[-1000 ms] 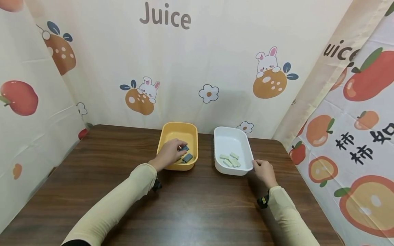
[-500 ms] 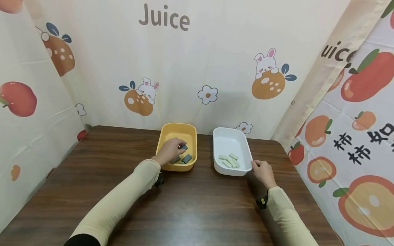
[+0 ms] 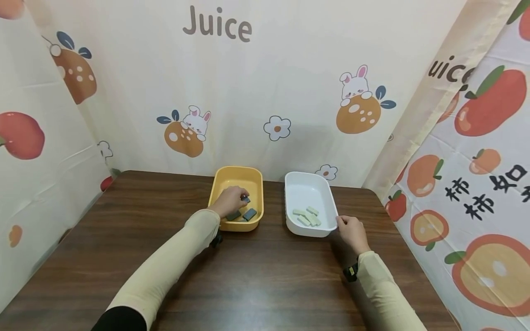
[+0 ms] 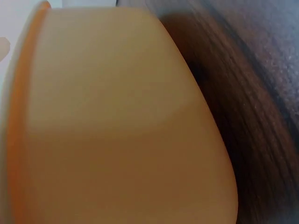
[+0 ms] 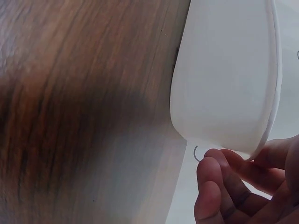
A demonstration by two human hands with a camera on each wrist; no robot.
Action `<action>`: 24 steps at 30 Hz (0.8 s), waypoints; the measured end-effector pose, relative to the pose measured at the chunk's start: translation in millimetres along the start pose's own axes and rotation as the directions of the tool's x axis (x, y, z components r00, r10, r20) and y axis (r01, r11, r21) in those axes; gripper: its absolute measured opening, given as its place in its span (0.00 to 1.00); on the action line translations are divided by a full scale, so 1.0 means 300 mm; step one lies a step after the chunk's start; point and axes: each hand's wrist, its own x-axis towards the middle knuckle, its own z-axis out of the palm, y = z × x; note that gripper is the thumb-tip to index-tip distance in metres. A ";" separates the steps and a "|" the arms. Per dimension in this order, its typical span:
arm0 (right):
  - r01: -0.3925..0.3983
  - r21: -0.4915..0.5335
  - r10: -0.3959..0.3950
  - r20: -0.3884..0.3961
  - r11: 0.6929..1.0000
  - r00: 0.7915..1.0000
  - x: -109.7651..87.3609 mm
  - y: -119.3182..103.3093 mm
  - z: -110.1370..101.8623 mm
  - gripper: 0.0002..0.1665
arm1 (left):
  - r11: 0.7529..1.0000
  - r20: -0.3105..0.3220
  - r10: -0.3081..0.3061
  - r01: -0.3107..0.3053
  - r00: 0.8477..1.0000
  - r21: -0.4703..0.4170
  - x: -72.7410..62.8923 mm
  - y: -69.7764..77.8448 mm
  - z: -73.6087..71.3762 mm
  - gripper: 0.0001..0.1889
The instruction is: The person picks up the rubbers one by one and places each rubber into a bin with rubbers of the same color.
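Observation:
My left hand [image 3: 229, 201] reaches over the left side of the yellow bin [image 3: 260, 191] and pinches a small dark blue-grey block [image 3: 246, 199] between thumb and fingers. Below it in the bin lie more such blocks, among them one dark block [image 3: 250, 214] near the front. My right hand [image 3: 352, 232] grips the front right corner of the white bin [image 3: 305, 186]; in the right wrist view its fingers [image 5: 210, 172] are curled at the rim. Several pale green blocks [image 3: 311, 219] lie together toward the front of the white bin. The left wrist view shows the yellow bin's outer wall [image 4: 107, 93], with the hand hidden.
Both bins stand side by side near the back edge of the dark wooden table [image 3: 273, 276], a narrow gap between them. A printed curtain [image 3: 240, 82] hangs right behind, and another fruit-patterned sheet [image 3: 468, 184] closes off the right side.
My left hand has shifted slightly up and away from the blocks at the bin's front, uncovering more of them, with a block still pinched. My right hand keeps its place on the white bin.

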 end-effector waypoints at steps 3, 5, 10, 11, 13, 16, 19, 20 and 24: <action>-0.004 -0.003 0.004 -0.009 1.000 1.000 0.000 0.000 -0.003 0.25 | 1.000 -0.002 -0.006 0.006 1.000 -0.007 0.016 -0.009 0.010 0.17; -0.005 -0.001 0.005 -0.006 1.000 1.000 -0.001 -0.001 -0.003 0.25 | 1.000 -0.003 -0.015 0.015 1.000 -0.006 0.025 -0.015 0.018 0.17; -0.019 0.013 0.019 0.012 1.000 1.000 -0.003 0.000 -0.001 0.25 | 1.000 0.010 -0.022 0.022 1.000 0.009 0.039 -0.028 0.038 0.16; -0.021 0.012 0.020 0.011 1.000 1.000 -0.004 -0.001 0.000 0.24 | 1.000 0.015 -0.020 0.020 1.000 0.012 0.041 -0.031 0.042 0.16; -0.021 0.013 0.021 0.005 1.000 1.000 -0.005 -0.001 0.002 0.24 | 1.000 0.022 -0.014 0.014 1.000 0.013 0.045 -0.034 0.049 0.16; -0.014 0.011 0.014 -0.005 1.000 1.000 -0.004 -0.002 0.001 0.24 | 1.000 0.030 -0.005 0.004 1.000 0.025 0.050 -0.038 0.059 0.15; -0.005 0.011 0.005 -0.008 1.000 1.000 -0.004 -0.003 -0.001 0.24 | 0.999 0.031 0.002 -0.003 1.000 0.041 0.056 -0.042 0.067 0.15; -0.006 0.011 0.006 -0.008 1.000 1.000 -0.003 -0.003 -0.001 0.24 | 0.999 0.032 0.005 -0.006 0.999 0.050 0.058 -0.044 0.070 0.15; -0.014 0.010 0.014 -0.001 1.000 1.000 -0.001 -0.004 -0.002 0.24 | 0.997 0.038 0.026 -0.029 0.999 0.070 0.063 -0.052 0.083 0.15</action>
